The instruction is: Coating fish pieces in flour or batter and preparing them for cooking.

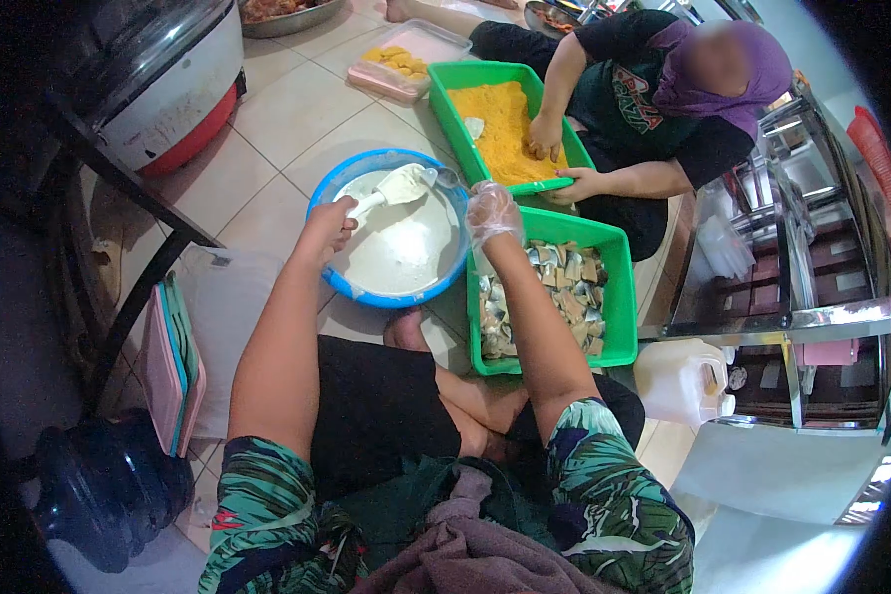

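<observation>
My bare left hand [332, 229] grips the white handle of a spatula [401, 185], whose blade is coated with batter above a blue basin [327, 273]. Thick white batter [401, 256] fills much of that basin. My right hand [493, 214], in a clear plastic glove, is at the basin's right rim with its fingers bent, close to a small clear scoop or spoon end [445, 178]; whether it holds this I cannot tell. Under my right forearm lies a green tray [622, 297] of cut pieces, apparently fish [575, 297].
Across from me a seated person [638, 111] has one hand in orange crumbs [494, 111] in another green tray [439, 96]. A lidded pink container [386, 85] holds coated pieces. A white jerrycan [679, 379] and metal rack [839, 319] stand right; plastic lids [167, 364] lean left.
</observation>
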Tool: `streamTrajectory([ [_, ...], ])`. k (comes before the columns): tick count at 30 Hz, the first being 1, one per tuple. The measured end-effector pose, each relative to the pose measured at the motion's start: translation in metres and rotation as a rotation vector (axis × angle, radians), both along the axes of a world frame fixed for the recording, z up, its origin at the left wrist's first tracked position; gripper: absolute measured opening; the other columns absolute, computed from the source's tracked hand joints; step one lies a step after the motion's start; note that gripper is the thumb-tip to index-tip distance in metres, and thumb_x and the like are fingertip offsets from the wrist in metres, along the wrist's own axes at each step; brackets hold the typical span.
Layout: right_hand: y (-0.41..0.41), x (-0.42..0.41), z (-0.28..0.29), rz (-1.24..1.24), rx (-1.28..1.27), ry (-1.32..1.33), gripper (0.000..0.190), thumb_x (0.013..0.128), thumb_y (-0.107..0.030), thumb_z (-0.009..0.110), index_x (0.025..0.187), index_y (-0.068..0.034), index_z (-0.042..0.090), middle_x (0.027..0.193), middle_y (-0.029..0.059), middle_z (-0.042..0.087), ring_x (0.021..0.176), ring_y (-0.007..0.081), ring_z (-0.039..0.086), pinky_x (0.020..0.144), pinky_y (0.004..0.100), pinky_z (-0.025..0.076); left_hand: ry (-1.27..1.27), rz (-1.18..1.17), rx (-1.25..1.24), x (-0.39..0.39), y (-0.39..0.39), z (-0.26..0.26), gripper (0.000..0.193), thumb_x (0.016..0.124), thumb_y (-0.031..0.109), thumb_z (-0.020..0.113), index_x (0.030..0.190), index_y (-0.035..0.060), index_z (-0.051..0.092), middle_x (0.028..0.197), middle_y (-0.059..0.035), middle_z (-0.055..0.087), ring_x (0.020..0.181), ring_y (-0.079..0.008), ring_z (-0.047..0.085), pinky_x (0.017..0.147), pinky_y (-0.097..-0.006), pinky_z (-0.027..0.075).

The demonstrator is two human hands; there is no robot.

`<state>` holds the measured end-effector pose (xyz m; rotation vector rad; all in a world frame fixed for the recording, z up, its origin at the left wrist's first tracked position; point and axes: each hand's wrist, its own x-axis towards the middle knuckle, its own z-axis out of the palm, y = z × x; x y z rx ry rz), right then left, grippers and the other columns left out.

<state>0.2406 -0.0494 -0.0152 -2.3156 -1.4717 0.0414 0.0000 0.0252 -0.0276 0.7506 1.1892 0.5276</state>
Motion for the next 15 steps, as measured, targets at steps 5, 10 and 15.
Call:
streamTrajectory([
  [5,0.001,0.006,-0.016,0.008,0.119,0.170,0.017,0.069,-0.013,0.051,0.079,-0.008,0.064,0.081,0.0167,0.061,0.076,0.0329,0.059,0.070,0.0384,0.047,0.075,-0.039,0.119,0.006,0.000,0.007,0.016,0.077,0.020,0.050,0.078,0.0034,0.050,0.052,0.0004,0.044,0.035,-0.0053,0.030,0.033,-0.0234,0.020],
  [10,0.003,-0.013,-0.028,0.027,0.103,0.211,0.018,0.069,-0.013,0.050,0.078,-0.008,0.065,0.080,0.0167,0.061,0.076,0.0318,0.059,0.070,0.0382,0.047,0.126,-0.037,0.126,-0.002,-0.001,0.006,0.018,0.077,0.021,0.051,0.076,0.0036,0.050,0.052,0.0001,0.044,0.035,-0.0062,0.030,0.033,-0.0235,0.021],
  [15,0.008,0.022,-0.058,0.082,-0.009,0.340,0.014,0.070,-0.018,0.054,0.075,-0.010,0.066,0.076,0.0153,0.062,0.070,0.0279,0.061,0.064,0.0365,0.048,0.117,-0.056,0.140,0.013,0.000,0.009,0.021,0.075,0.021,0.054,0.075,0.0004,0.053,0.054,-0.0029,0.048,0.037,-0.0081,0.037,0.033,-0.0239,0.023],
])
